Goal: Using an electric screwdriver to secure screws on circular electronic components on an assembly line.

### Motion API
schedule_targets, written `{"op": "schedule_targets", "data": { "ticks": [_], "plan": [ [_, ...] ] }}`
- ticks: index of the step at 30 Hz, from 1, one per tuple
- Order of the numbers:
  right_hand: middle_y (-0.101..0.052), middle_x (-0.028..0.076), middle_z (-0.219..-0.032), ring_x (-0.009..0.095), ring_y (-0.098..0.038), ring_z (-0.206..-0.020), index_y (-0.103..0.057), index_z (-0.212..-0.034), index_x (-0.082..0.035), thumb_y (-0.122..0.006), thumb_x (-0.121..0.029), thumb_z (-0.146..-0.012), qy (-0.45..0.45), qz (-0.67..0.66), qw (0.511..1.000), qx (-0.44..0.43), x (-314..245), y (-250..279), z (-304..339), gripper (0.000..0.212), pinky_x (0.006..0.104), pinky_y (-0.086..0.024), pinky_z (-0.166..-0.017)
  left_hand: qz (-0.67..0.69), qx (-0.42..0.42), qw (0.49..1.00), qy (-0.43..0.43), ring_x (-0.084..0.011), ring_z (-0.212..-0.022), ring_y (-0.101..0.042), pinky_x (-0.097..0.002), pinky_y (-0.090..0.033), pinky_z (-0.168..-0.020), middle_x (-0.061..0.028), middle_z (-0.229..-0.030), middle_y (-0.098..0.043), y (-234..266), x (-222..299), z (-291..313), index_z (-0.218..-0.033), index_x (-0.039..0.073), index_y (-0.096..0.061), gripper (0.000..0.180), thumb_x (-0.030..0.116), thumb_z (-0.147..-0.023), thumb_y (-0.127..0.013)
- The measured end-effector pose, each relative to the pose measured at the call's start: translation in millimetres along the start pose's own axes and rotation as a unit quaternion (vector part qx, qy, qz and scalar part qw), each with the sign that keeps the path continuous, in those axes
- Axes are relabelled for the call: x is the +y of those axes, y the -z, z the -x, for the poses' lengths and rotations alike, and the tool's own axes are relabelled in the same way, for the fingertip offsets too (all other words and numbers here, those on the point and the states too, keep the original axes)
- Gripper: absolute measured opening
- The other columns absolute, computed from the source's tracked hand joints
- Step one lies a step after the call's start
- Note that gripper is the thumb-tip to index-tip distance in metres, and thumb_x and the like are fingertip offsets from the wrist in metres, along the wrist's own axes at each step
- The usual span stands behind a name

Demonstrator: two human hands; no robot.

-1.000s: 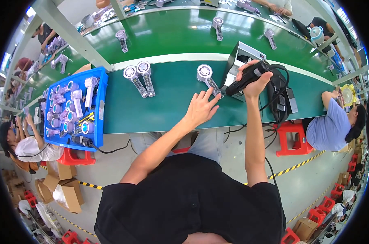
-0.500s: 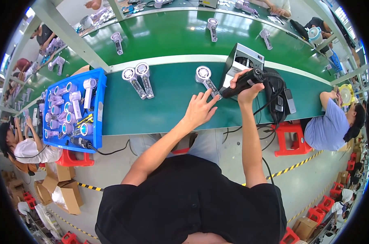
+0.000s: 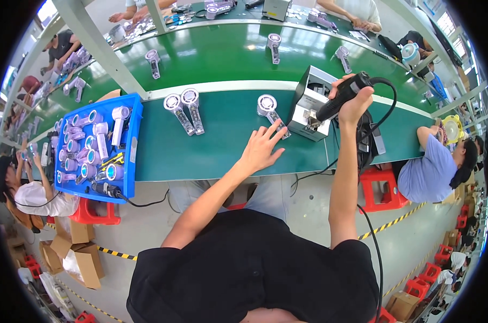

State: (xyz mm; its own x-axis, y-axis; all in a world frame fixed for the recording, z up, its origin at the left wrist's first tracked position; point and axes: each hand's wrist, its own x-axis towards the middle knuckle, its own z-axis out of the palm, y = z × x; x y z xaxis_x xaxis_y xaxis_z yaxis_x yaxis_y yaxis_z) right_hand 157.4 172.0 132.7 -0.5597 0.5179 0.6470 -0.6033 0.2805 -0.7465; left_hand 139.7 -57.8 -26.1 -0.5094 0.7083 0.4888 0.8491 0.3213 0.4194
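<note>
My right hand (image 3: 355, 107) grips a black corded electric screwdriver (image 3: 339, 100). The driver's tip is down at the front opening of a grey metal box (image 3: 303, 105) that looks like a screw feeder. My left hand (image 3: 261, 152) lies with its fingers spread, fingertips on the handle of a light-purple handheld fan (image 3: 267, 104). That fan lies on the green bench mat with its round head away from me, and its handle shows inner parts. To its left, two more such fans (image 3: 181, 110) lie side by side.
A blue tray (image 3: 131, 161) of fan bodies stands at the bench's left end. A black device with cables (image 3: 369, 137) sits right of the feeder. Beyond a white rail, a green conveyor (image 3: 217, 51) carries several fans. A person in blue (image 3: 427, 167) sits at the right.
My right hand has moved the screwdriver up and right, from the fan's handle end to the feeder's front. My left hand has stayed at the fan. Fans on the conveyor have shifted slightly left.
</note>
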Motion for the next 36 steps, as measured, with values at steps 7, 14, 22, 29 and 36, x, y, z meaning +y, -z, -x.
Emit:
{"op": "schedule_targets", "data": {
  "ticks": [7, 14, 22, 29, 36],
  "plan": [
    [-0.065, 0.014, -0.072, 0.019, -0.059, -0.049, -0.057, -0.098, 0.003, -0.033, -0.078, -0.094, -0.069, 0.01, 0.998, 0.001, 12.1, 1.2, -5.4, 0.085, 0.031, -0.048, -0.045, -0.003, 0.001, 1.0, 0.003, -0.0301, -0.101, -0.054, -0.0413, -0.045, -0.084, -0.0117, -0.152, -0.044, -0.3, -1.2, -1.0, -0.139, 0.008, -0.054, 0.064, 0.026, -0.081, -0.075],
    [-0.064, 0.015, -0.072, 0.021, -0.059, -0.049, -0.057, -0.098, 0.002, -0.032, -0.081, -0.092, -0.125, -0.008, 0.992, 0.007, 16.2, 3.7, -3.5, 0.086, 0.0328, -0.049, -0.046, 0.002, 0.006, 1.0, 0.002, -0.0296, -0.099, -0.053, -0.0409, -0.045, -0.082, -0.0117, -0.152, -0.044, -1.4, -2.5, -1.4, -0.138, 0.007, -0.054, 0.064, 0.025, -0.08, -0.075],
    [-0.065, 0.016, -0.076, 0.024, -0.06, -0.053, -0.055, -0.101, -0.002, -0.035, -0.089, -0.083, -0.112, -0.105, 0.986, -0.071, 29.6, -19.3, 46.6, 0.091, 0.0335, -0.048, -0.049, 0.002, -0.005, 1.0, 0.006, -0.0303, -0.099, -0.053, -0.041, -0.045, -0.084, -0.0106, -0.152, -0.044, 0.4, -1.1, -2.0, -0.139, 0.007, -0.053, 0.066, 0.025, -0.08, -0.075],
    [-0.067, 0.015, -0.075, 0.022, -0.062, -0.052, -0.058, -0.096, 0.001, -0.039, -0.087, -0.084, -0.091, -0.079, 0.991, -0.053, 29.8, -31.9, 56.9, 0.091, 0.031, -0.049, -0.049, -0.003, -0.006, 1.0, 0.01, -0.0305, -0.1, -0.053, -0.041, -0.046, -0.084, -0.0108, -0.151, -0.045, 1.0, 0.4, -2.3, -0.139, 0.007, -0.053, 0.067, 0.025, -0.079, -0.076],
    [-0.067, 0.015, -0.075, 0.022, -0.062, -0.052, -0.058, -0.097, 0.001, -0.04, -0.088, -0.083, -0.09, -0.086, 0.99, -0.067, 33.6, -31.8, 61.2, 0.091, 0.0311, -0.049, -0.05, -0.008, -0.004, 1.0, 0.009, -0.0303, -0.1, -0.053, -0.0407, -0.046, -0.084, -0.0112, -0.151, -0.045, 0.4, -0.4, -2.1, -0.138, 0.006, -0.054, 0.066, 0.025, -0.079, -0.076]
  ]
}}
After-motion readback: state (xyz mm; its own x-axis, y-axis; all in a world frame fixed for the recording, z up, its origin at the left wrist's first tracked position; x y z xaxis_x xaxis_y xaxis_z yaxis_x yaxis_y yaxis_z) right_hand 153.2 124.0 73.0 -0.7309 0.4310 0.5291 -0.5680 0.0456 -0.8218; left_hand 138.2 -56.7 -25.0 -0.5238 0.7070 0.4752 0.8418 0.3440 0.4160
